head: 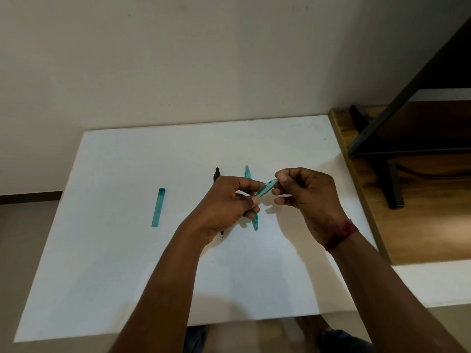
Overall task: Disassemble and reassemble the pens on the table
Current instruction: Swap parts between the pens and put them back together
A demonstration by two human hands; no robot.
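Note:
Above the white table, both hands hold one short teal pen piece. My left hand pinches its lower end and my right hand pinches its upper end between thumb and fingers. On the table behind the hands lies a whole teal pen, partly hidden by my left hand. A black pen lies left of it, mostly hidden under my left hand, its tip showing near the wrist. A separate teal barrel piece lies alone to the left.
A wooden floor ledge with a black metal frame stands to the right of the table. A pale wall rises just beyond the table's far edge. A red thread band circles my right wrist.

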